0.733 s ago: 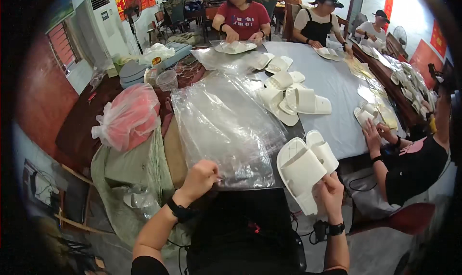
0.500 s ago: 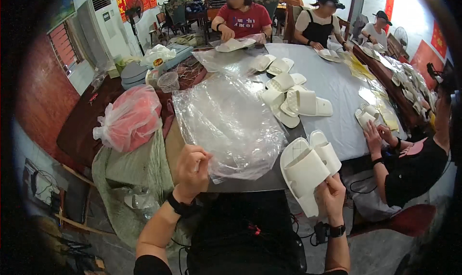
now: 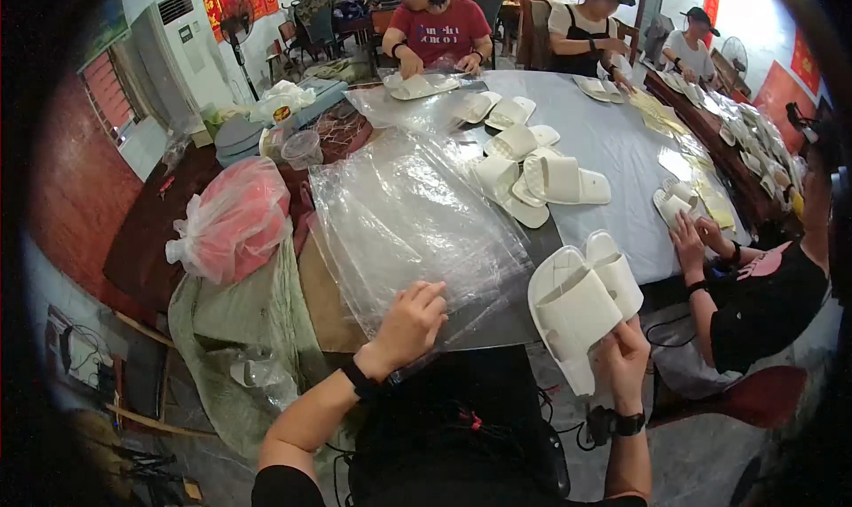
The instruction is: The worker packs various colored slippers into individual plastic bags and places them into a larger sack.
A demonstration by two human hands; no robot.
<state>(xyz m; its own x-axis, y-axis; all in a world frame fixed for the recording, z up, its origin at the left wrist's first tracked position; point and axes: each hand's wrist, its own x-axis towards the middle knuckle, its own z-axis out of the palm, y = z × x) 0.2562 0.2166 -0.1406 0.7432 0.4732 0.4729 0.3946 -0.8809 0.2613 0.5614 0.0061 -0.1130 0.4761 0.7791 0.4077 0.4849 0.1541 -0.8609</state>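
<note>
My right hand (image 3: 625,354) grips a pair of white slippers (image 3: 579,310) by their side, with the thumb on the near slipper's strap. They are held tilted above the table's near edge, one overlapping the other. My left hand (image 3: 410,322) is at the near edge of a clear plastic bag (image 3: 390,214), its fingers bent and closed on the film; the exact pinch is partly hidden. The bag lies fairly flat over more clear film. Beyond the slippers I hold, several loose white slippers (image 3: 561,180) are heaped on the table.
To the left sits a pink bundle in a translucent bag (image 3: 232,223) above a green sack (image 3: 240,320). Co-workers sit across the table and at the right, one handling white slippers (image 3: 674,203). Yellow sheets (image 3: 701,174) and a red stool (image 3: 737,400) are at the right.
My left hand has moved right across the bag's near edge, and the puffed-up bag now lies flatter. The slippers in my right hand have shifted slightly right.
</note>
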